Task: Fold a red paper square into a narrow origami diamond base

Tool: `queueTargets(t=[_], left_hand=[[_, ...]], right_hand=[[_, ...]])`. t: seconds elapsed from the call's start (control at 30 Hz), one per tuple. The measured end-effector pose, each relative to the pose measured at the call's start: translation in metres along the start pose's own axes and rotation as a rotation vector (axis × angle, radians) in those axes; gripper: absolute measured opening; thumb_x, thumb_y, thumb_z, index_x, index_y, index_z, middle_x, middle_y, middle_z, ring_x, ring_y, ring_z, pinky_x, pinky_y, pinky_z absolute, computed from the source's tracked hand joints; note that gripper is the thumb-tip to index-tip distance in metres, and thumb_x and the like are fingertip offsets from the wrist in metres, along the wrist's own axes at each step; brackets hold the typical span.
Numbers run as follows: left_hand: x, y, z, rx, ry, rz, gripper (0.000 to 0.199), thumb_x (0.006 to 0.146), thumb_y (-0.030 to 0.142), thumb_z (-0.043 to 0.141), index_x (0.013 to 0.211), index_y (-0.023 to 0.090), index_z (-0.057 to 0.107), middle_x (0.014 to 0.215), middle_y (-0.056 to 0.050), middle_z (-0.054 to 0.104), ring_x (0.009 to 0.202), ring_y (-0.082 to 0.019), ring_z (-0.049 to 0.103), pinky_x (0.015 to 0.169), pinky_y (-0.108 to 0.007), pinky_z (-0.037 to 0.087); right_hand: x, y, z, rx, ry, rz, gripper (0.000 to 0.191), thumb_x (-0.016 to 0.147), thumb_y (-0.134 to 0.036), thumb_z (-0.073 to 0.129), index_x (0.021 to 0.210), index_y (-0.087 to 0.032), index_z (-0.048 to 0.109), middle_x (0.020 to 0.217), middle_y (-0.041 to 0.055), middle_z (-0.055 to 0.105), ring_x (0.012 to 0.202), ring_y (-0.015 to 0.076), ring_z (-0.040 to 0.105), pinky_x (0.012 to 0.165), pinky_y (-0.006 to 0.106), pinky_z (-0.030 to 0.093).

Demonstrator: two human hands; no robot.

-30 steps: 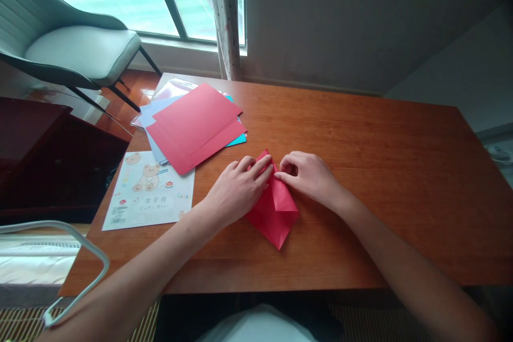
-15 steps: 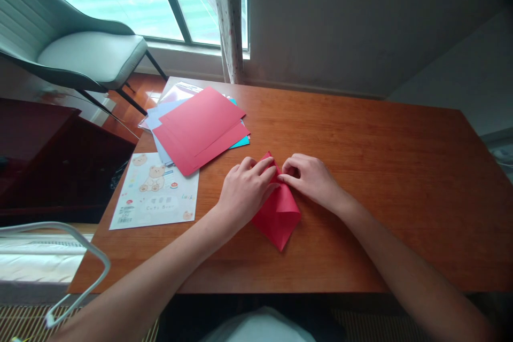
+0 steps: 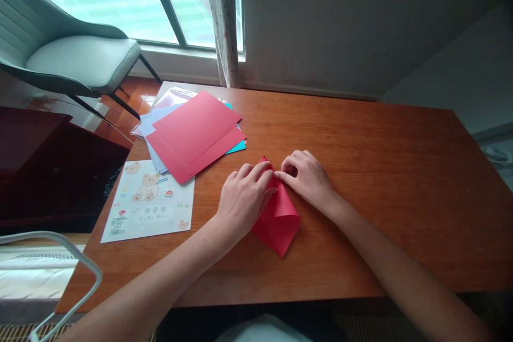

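Note:
A folded sheet of red paper lies on the wooden table in front of me, its near corner pointing toward me and one flap curling up on the right. My left hand rests over its left and upper part, fingers bent and pressing on the paper. My right hand pinches the paper's upper right edge between thumb and forefinger, the other fingers curled. The left fingers cover part of the folds near the far tip.
Left of my hands lie red sheets on top of blue and lilac paper, overlapping a white bear-printed sheet. The wooden table stretches to the right. Beyond its left end stand a chair and a white curved frame.
The view has shifted slightly, so the table's things sit a little lower and further left. Both hands keep to the red paper, the right one still pinching its edge.

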State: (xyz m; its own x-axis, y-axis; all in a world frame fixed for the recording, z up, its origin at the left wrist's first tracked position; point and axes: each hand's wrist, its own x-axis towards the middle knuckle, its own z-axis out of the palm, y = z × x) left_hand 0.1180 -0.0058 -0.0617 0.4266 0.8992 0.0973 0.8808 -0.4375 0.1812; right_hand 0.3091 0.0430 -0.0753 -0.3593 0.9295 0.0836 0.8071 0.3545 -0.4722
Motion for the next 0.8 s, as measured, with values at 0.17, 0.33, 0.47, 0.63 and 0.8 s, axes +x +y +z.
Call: queueTargets(t=[0.17, 0.33, 0.47, 0.63, 0.8], left_hand=[[0.0, 0.001, 0.001, 0.0, 0.019, -0.033, 0.036, 0.096, 0.039, 0.06, 0.126, 0.017, 0.059, 0.139, -0.011, 0.06, 0.112, -0.027, 0.059, 0.086, -0.04, 0.052], [0.001, 0.003, 0.0, 0.006, 0.005, -0.034, 0.034, 0.095, 0.039, 0.061, 0.121, 0.016, 0.06, 0.134, -0.011, 0.062, 0.109, -0.027, 0.06, 0.086, -0.039, 0.052], [0.001, 0.004, -0.001, 0.027, -0.008, -0.033, 0.029, 0.096, 0.037, 0.061, 0.115, 0.016, 0.061, 0.129, -0.01, 0.063, 0.104, -0.026, 0.06, 0.084, -0.04, 0.052], [0.001, 0.003, 0.0, 0.025, 0.02, -0.018, 0.027, 0.094, 0.037, 0.064, 0.113, 0.019, 0.062, 0.125, -0.01, 0.064, 0.103, -0.026, 0.06, 0.08, -0.038, 0.051], [0.001, 0.002, 0.0, 0.019, 0.012, -0.019, 0.029, 0.095, 0.038, 0.062, 0.115, 0.017, 0.061, 0.126, -0.01, 0.064, 0.103, -0.026, 0.059, 0.081, -0.039, 0.051]], right_hand=[[0.015, -0.003, 0.004, -0.014, 0.009, -0.003, 0.021, 0.088, -0.034, 0.072, 0.073, -0.023, 0.062, 0.081, 0.0025, 0.065, 0.082, 0.0212, 0.056, 0.073, 0.033, 0.042], [0.033, -0.008, 0.007, -0.048, 0.016, 0.019, 0.024, 0.09, -0.039, 0.069, 0.073, -0.024, 0.061, 0.081, 0.0034, 0.065, 0.081, 0.0213, 0.055, 0.071, 0.033, 0.04], [0.047, -0.013, 0.009, -0.047, 0.021, 0.029, 0.028, 0.093, -0.043, 0.064, 0.073, -0.023, 0.06, 0.081, 0.0043, 0.065, 0.081, 0.0216, 0.055, 0.068, 0.033, 0.038], [0.063, -0.014, 0.011, -0.048, 0.008, 0.06, 0.029, 0.092, -0.043, 0.064, 0.071, -0.023, 0.059, 0.08, 0.0035, 0.065, 0.079, 0.0209, 0.055, 0.067, 0.033, 0.036], [0.052, -0.004, 0.007, 0.072, 0.006, -0.017, 0.02, 0.092, -0.034, 0.067, 0.076, -0.023, 0.061, 0.081, 0.0014, 0.066, 0.081, 0.0187, 0.056, 0.074, 0.031, 0.041]])
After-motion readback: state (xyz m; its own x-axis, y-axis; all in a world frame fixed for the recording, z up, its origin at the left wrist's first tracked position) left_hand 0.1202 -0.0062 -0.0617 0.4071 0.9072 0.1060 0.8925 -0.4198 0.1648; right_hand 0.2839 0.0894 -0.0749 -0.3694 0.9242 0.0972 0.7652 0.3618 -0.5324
